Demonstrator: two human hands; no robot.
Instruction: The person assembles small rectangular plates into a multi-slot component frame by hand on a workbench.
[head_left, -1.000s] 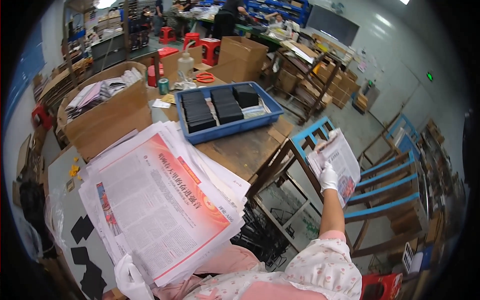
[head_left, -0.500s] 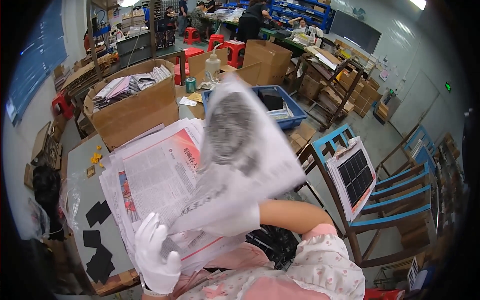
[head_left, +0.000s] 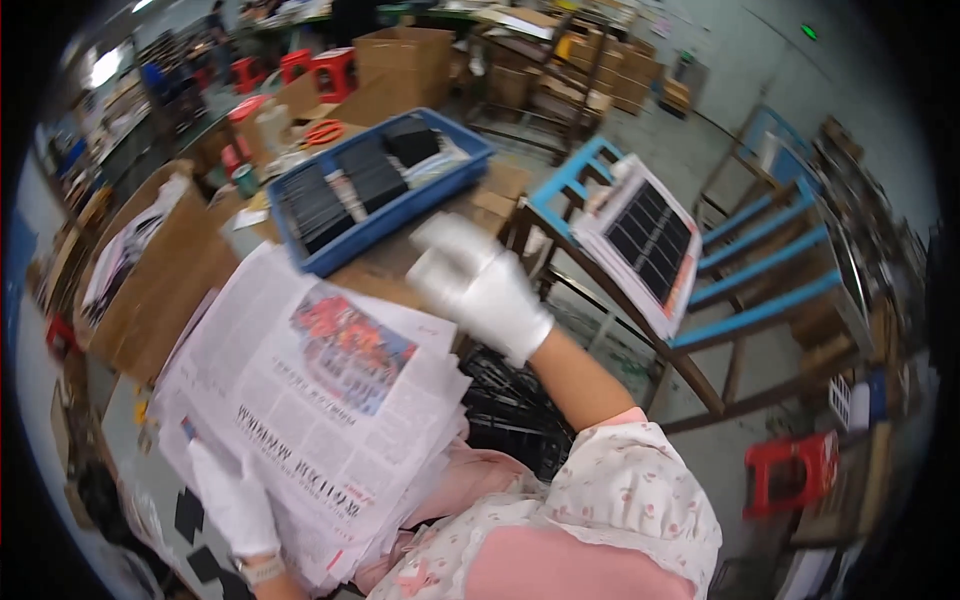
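The left hand (head_left: pixel 235 500), in a white glove, lies flat at the near left with its fingers spread on the lower edge of a stack of newspapers (head_left: pixel 320 400); whether its grip closes under the sheets cannot be told, since the paper hides the fingertips' far side. The stack sits on the table (head_left: pixel 400 280) near the person, its top sheet showing a coloured picture and dark headlines. The right hand (head_left: pixel 478 285), also gloved in white, hangs in the air above the table's right edge, blurred by motion, fingers loosely curled and its grip empty (nothing shows between the fingers).

Just beyond the right hand, farther on the table, stands a blue tray (head_left: pixel 385 190) holding rows of dark flat panels. To the far left an open cardboard box (head_left: pixel 160 280) holds more papers. To the right of the table a blue wooden rack (head_left: pixel 760 290) carries a dark panel with a grid of cells lying on a sheet of newspaper (head_left: pixel 645 240). A red stool (head_left: pixel 790 470) stands on the floor at the near right. Below the right forearm lies a black crate (head_left: pixel 510 410).
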